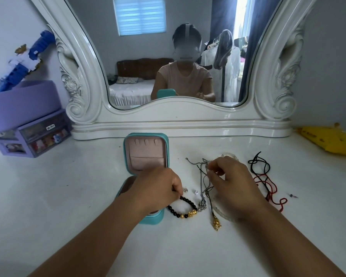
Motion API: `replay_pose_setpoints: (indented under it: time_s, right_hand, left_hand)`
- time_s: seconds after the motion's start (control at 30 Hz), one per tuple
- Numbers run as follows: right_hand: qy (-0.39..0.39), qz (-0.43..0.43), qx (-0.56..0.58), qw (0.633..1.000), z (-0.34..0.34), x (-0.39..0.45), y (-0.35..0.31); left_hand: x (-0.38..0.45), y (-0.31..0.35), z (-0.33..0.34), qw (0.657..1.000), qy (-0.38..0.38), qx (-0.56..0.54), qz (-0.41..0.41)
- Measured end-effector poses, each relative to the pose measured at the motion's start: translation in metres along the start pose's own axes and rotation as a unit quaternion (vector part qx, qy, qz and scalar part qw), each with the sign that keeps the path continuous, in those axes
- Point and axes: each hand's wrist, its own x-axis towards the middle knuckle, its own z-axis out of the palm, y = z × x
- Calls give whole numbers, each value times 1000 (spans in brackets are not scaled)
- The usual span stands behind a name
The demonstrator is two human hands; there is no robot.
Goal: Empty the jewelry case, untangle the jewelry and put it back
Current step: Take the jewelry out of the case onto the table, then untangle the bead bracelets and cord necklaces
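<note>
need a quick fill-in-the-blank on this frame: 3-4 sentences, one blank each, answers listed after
1. The left hand pinches the black bead bracelet with gold charms, just right of the open ____ jewelry case.
2. The right hand pinches the thin ____ chain necklace.
3. The black cord and red cord lie ____ of the right hand.

Missing words: teal; silver; right

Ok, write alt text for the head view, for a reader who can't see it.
Two bare hands work over jewelry spread on a white dressing table: the left hand pinches a black bead bracelet, the right hand pinches a tangled silver chain. An open teal jewelry case stands at left; black and red cords lie at right, before an ornate mirror.
</note>
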Motion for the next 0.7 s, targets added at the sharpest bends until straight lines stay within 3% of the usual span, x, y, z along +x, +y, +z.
replay_pose_setpoints:
  time_s: [0.3,0.47,0.7]
  right_hand:
    - [-16,-13,-14,1000,0,-2,-3]
    - [-19,-8,-26,999,0,-2,0]
    - [-20,-22,-46,998,0,-1,0]
  left_hand:
    - [-2,-13,8,997,63,23,25]
    - [-8,-18,5,983,154,-93,26]
    - [-14,-54,-31,921,326,-170,-128]
